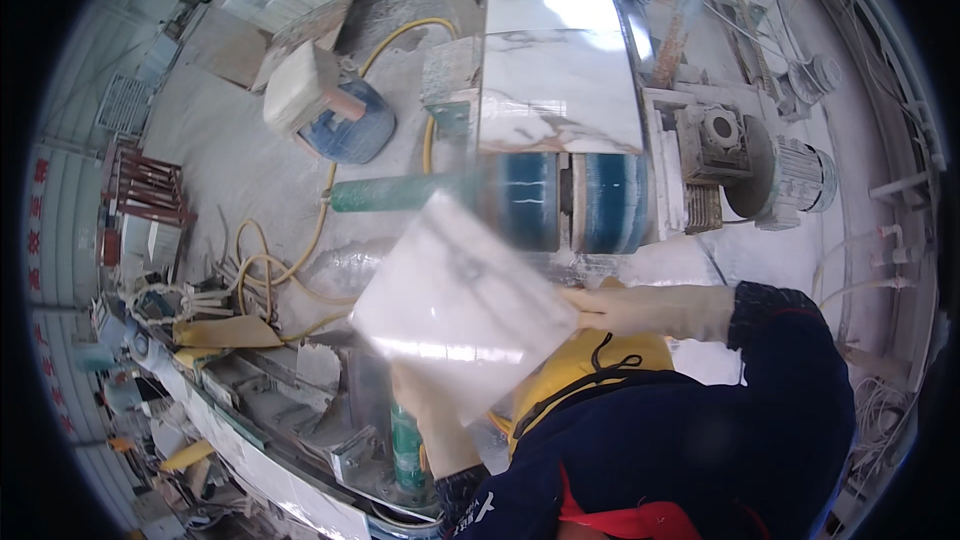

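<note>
A white, grey-veined marble tile (455, 290) is tilted in front of me, blurred by motion. My right hand (592, 308), in a pale beige glove, grips its right corner. My left hand (425, 402), gloved alike, holds the lower left edge, its fingers partly hidden by the slab. Just beyond the tile is the end of a conveyor, with blue-green rollers (527, 202) and glossy marble tiles (555, 85) lying on it. A yellow apron (600, 358) hangs at my front.
Left of the conveyor a green roller (390, 193) sticks out, near a blue barrel (355, 125) and a yellow hose (312, 245) on the floor. An electric motor (790, 180) stands at the right. Stone offcuts (285, 380) fill a rack at the lower left.
</note>
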{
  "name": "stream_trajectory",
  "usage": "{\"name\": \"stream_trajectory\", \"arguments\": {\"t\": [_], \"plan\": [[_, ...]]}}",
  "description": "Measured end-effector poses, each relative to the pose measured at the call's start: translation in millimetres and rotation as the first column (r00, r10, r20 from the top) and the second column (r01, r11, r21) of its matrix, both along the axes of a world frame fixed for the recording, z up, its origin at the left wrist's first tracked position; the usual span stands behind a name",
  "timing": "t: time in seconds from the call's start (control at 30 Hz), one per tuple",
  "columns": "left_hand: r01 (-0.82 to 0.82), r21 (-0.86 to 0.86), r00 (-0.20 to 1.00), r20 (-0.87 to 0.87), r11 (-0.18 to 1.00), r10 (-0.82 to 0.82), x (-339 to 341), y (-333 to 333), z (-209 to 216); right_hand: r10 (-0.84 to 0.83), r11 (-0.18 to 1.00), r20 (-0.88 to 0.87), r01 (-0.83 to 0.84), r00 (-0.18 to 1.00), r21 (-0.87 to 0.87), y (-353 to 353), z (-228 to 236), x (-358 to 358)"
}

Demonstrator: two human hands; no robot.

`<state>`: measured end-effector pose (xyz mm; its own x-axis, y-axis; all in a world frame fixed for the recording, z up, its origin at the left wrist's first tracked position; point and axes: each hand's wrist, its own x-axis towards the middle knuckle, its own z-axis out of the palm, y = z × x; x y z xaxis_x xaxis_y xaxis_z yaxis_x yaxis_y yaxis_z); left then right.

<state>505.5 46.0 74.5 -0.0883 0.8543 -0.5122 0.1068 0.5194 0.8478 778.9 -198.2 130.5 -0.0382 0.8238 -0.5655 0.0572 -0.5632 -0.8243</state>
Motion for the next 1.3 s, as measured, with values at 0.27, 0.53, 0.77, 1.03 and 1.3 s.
{"name": "stream_trajectory", "arguments": {"t": [0.27, 0.53, 0.77, 1.03, 1.3], "plan": [[0.571, -0.077, 0.810, -0.108, 0.817, -0.577, 144.6, 7.5, -13.3, -0.686, 0.727, -0.109, 0.674, 0.719, -0.129, -101.2, -58.8, -27.0], [0.861, -0.029, 0.501, -0.126, 0.508, -0.856, 186.1, 19.4, -37.5, -0.926, 0.360, 0.077, 0.927, 0.369, -0.110, -99.3, -69.8, -93.8], [0.908, 0.038, 0.414, 0.063, 0.417, -0.908, 188.7, 32.2, -39.3, -0.987, 0.085, 0.137, 0.996, 0.080, 0.029, -71.1, -86.7, -104.9], [0.897, 0.087, 0.435, -0.006, 0.433, -0.900, 197.3, 38.0, -66.7, -0.989, 0.117, 0.093, 0.993, 0.114, 0.021, -64.2, -76.0, -93.5], [0.924, 0.058, 0.382, -0.125, 0.377, -0.916, 211.9, 50.4, -64.5, -0.984, 0.174, -0.046, 0.985, 0.173, -0.005, -57.1, -68.1, -78.3]]}}
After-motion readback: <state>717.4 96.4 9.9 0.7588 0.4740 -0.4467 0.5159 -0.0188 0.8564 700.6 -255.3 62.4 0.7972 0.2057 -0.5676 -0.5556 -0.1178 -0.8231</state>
